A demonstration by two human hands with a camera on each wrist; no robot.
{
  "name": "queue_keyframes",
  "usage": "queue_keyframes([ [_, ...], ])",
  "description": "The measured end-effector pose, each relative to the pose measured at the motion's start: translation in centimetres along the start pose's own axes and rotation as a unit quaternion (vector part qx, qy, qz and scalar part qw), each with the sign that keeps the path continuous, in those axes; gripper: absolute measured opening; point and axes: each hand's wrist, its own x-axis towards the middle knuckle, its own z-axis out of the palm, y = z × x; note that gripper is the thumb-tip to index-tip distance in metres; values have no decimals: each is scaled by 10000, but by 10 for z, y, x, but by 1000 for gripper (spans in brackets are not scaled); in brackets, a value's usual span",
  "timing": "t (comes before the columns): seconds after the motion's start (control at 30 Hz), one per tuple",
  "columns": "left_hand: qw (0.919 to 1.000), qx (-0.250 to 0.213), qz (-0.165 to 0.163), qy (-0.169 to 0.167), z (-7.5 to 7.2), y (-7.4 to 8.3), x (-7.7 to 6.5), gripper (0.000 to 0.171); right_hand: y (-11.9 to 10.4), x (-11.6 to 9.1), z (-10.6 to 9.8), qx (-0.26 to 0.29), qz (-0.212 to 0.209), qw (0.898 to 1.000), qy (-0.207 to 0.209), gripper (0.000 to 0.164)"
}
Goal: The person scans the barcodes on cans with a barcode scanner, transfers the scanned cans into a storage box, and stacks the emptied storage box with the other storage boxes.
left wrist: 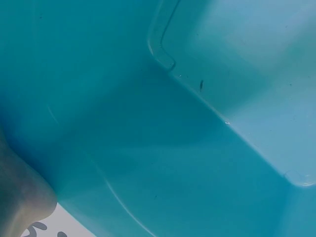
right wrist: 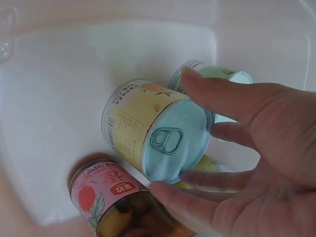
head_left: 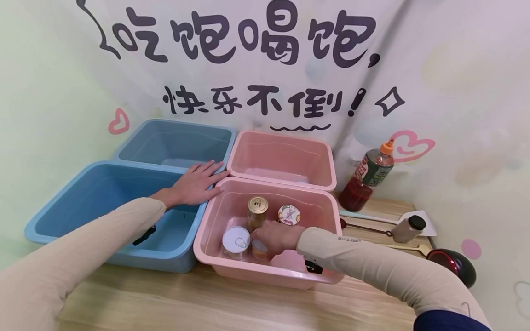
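Observation:
My right hand [head_left: 281,236] reaches down into the front pink bin [head_left: 265,278], over a can with a yellow label [right wrist: 140,118] and a pull-ring lid. In the right wrist view its thumb and fingers are spread about that lid, fingertips right at the rim. Close by stand a white-topped can [head_left: 236,240], a gold-lidded can [head_left: 257,214] and a can with a patterned lid [head_left: 289,215]. A jar with a pink label [right wrist: 106,185] and a green-labelled can [right wrist: 217,73] flank the yellow one. With fingers straight, my left hand [head_left: 194,184] rests across the blue bin's rim [head_left: 203,216].
Behind are another blue bin [head_left: 141,124] and another pink bin [head_left: 281,138]. On the right stand a sauce bottle [head_left: 368,177], a black-capped shaker [head_left: 409,229], a white spatula [head_left: 420,220], other long-handled utensils and a dark rounded object [head_left: 453,266]. Walls enclose the table's back and sides.

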Motion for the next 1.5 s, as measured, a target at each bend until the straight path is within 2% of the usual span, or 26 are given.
queue_keyframes([
  [0.47, 10000, 48, -24, 26, 2, -4, 0, 62, 2, 2, 0, 173, -118, 9997, -93, 52],
  [0.77, 10000, 71, -48, -17, 1, -2, 0, 61, 2, 7, -1, 563, 228, 9981, -90, 44],
  [1.03, 10000, 19, -64, -68, 3, -2, 2, 63, 0, 12, 8, 348, 260, 9990, -112, 42],
  [1.3, 10000, 5, 5, 21, 1, 0, 1, 63, -4, 18, 10, 230, 676, 9968, -351, 48],
  [1.5, 9999, -4, 83, 134, 1, 0, 1, 61, -4, 21, 13, 321, 829, 9955, -315, 48],
])
